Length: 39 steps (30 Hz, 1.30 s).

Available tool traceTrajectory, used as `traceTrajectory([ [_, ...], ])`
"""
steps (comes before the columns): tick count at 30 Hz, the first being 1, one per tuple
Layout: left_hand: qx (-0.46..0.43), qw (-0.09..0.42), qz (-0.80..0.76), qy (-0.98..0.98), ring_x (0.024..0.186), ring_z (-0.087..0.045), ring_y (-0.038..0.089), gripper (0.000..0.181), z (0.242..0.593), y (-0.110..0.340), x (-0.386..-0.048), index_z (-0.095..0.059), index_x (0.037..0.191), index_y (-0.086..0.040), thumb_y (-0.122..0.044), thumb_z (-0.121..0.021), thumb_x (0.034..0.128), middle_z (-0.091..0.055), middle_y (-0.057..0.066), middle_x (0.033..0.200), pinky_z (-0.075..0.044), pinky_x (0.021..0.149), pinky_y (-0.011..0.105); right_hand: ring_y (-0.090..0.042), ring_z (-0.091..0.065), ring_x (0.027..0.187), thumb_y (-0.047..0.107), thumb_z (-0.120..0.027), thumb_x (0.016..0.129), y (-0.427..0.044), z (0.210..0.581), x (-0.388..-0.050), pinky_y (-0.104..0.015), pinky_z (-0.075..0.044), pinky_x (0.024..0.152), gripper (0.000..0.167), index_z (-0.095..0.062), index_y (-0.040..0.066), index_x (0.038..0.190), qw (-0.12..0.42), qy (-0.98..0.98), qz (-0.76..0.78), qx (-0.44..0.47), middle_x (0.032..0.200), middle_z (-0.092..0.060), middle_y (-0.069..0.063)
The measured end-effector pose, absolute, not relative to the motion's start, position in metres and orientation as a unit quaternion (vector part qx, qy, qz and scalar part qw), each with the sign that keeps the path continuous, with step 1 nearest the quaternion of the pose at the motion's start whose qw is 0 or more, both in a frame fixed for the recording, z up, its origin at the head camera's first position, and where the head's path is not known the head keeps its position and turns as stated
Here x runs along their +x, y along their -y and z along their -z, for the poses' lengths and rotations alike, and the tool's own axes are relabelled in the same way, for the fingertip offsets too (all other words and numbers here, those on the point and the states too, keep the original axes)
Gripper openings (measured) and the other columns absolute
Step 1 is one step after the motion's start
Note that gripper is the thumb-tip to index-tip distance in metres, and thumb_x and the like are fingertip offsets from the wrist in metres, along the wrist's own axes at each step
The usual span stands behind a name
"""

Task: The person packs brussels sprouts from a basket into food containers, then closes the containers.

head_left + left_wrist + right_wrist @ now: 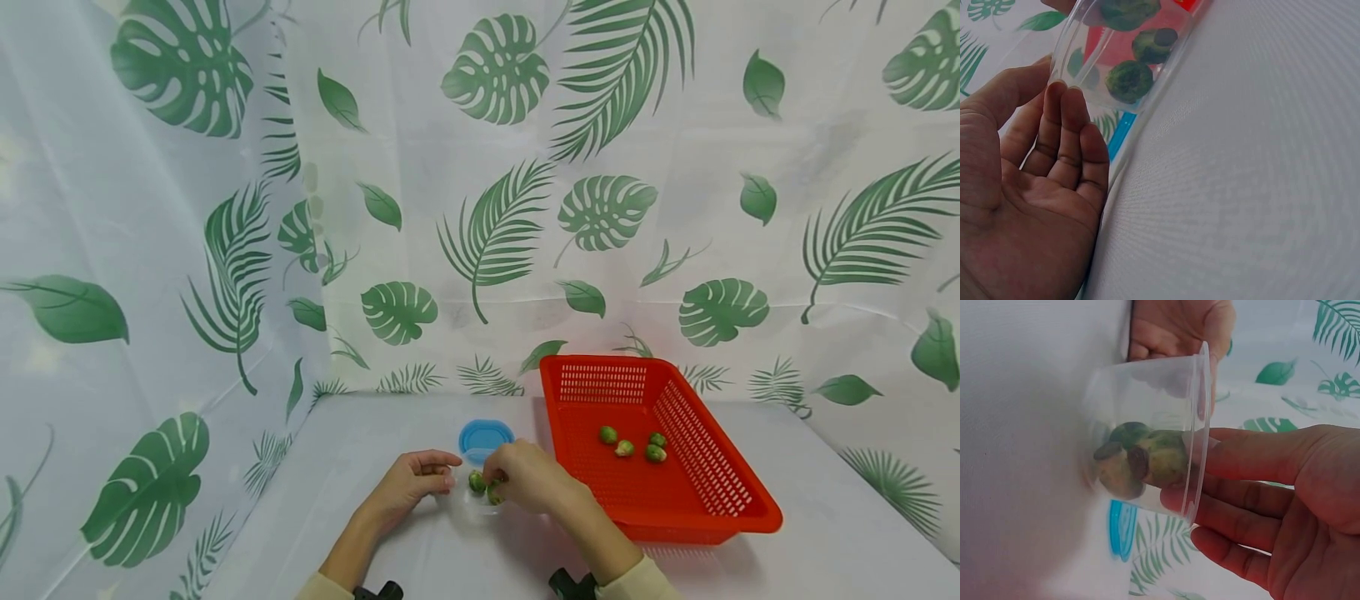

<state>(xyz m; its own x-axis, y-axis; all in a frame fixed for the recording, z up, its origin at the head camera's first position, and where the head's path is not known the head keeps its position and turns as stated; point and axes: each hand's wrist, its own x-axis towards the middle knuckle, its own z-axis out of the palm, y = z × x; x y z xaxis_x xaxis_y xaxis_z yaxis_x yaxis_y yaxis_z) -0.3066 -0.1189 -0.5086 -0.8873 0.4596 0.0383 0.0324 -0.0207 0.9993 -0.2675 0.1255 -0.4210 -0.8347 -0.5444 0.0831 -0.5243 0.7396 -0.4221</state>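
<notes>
A clear plastic cup (471, 518) stands upright on the table between the hands, with a few Brussels sprouts (477, 481) inside. The left hand (408, 483) holds the cup at its left side, thumb and fingertips by the rim, as the left wrist view also shows. From the right, the right hand (528, 475) reaches over the rim, its fingers inside the cup. In the right wrist view those fingers pinch a green sprout (1167, 457) above a paler sprout (1117, 475). A round blue lid (486, 435) lies behind the cup.
A red perforated plastic basket (705, 525) stands at the right with several Brussels sprouts (624, 448) on its floor. White sheeting (390, 417) covers the table, and a leaf-patterned curtain (495, 142) hangs behind and at the sides.
</notes>
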Motion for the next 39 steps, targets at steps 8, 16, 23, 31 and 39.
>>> traceTrajectory([
  [8, 0.176, 0.151, -0.688, -0.687, 0.083, -0.066, 0.008, 0.037, 0.5072, 0.1180, -0.3056, -0.063, 0.131, 0.012, 0.002, -0.067, 0.0948, -0.069, -0.009, 0.089, -0.057, 0.077, 0.025, -0.005, -0.056, 0.067, 0.007, -0.080, 0.089, -0.1245, 0.4198, -0.2650, -0.020, -0.053, 0.066, 0.008, -0.083, 0.013, 0.084, 0.004, -0.929, 0.215, -0.302, 0.076, -0.073, 0.008],
  [16, 0.177, 0.152, -0.688, -0.687, 0.083, -0.067, 0.008, 0.040, 0.5075, 0.1186, -0.3061, -0.062, 0.132, 0.013, 0.000, -0.069, 0.0942, -0.070, -0.008, 0.089, -0.056, 0.076, 0.024, -0.006, -0.056, 0.068, 0.007, -0.081, 0.088, -0.1236, 0.4201, -0.2653, -0.020, -0.054, 0.067, 0.006, -0.083, 0.013, 0.086, -0.003, -0.932, 0.205, -0.297, 0.076, -0.073, 0.009],
  [23, 0.176, 0.152, -0.690, -0.686, 0.082, -0.067, 0.009, 0.041, 0.5083, 0.1192, -0.3067, -0.065, 0.130, 0.010, -0.006, -0.074, 0.0925, -0.070, -0.006, 0.090, -0.056, 0.075, 0.025, -0.006, -0.057, 0.069, 0.009, -0.081, 0.089, -0.1235, 0.4208, -0.2668, -0.020, -0.054, 0.068, 0.005, -0.083, 0.013, 0.090, 0.008, -0.937, 0.205, -0.283, 0.078, -0.073, 0.010],
  [31, 0.180, 0.154, -0.689, -0.685, 0.082, -0.067, 0.008, 0.041, 0.5078, 0.1183, -0.3064, -0.061, 0.132, 0.014, 0.001, -0.069, 0.0944, -0.069, -0.008, 0.088, -0.056, 0.075, 0.024, -0.006, -0.058, 0.071, 0.009, -0.081, 0.089, -0.1235, 0.4204, -0.2666, -0.022, -0.057, 0.071, 0.007, -0.084, 0.011, 0.095, 0.006, -0.936, 0.206, -0.284, 0.082, -0.076, 0.007],
  [39, 0.180, 0.155, -0.692, -0.682, 0.083, -0.067, 0.009, 0.041, 0.5064, 0.1187, -0.3058, -0.064, 0.131, 0.012, -0.002, -0.072, 0.0931, -0.070, -0.006, 0.090, -0.056, 0.076, 0.024, -0.006, -0.057, 0.068, 0.008, -0.080, 0.089, -0.1222, 0.4209, -0.2649, -0.021, -0.055, 0.068, 0.005, -0.083, 0.011, 0.092, 0.003, -0.934, 0.211, -0.288, 0.080, -0.074, 0.008],
])
